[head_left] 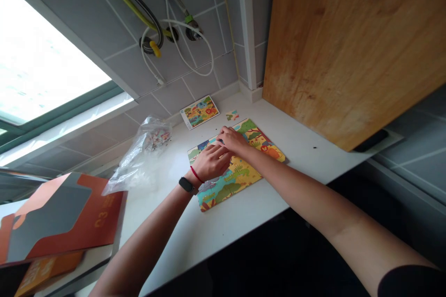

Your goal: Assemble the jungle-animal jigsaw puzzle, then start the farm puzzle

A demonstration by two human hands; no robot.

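Observation:
A colorful jigsaw puzzle (pixel 240 177) with cartoon animals and trees lies flat on the white counter, mostly put together. Over its upper part my two hands meet, fingers close together. My left hand (pixel 212 162), wearing a dark wristband and a red cord, has its fingers bent and pressed together. My right hand (pixel 232 140) is curled with its fingertips down near the puzzle's far edge. What the fingertips hold, if anything, is hidden. Just beyond the puzzle lies a loose puzzle piece (pixel 232 115), perhaps more than one joined.
A picture card (pixel 200 112) of the animal scene leans near the wall. To the left sits a clear plastic bag (pixel 149 144) with small pieces inside. A red and grey box (pixel 69 216) stands at the left. A wooden panel (pixel 334 46) rises at the right; hoses (pixel 156 23) hang above.

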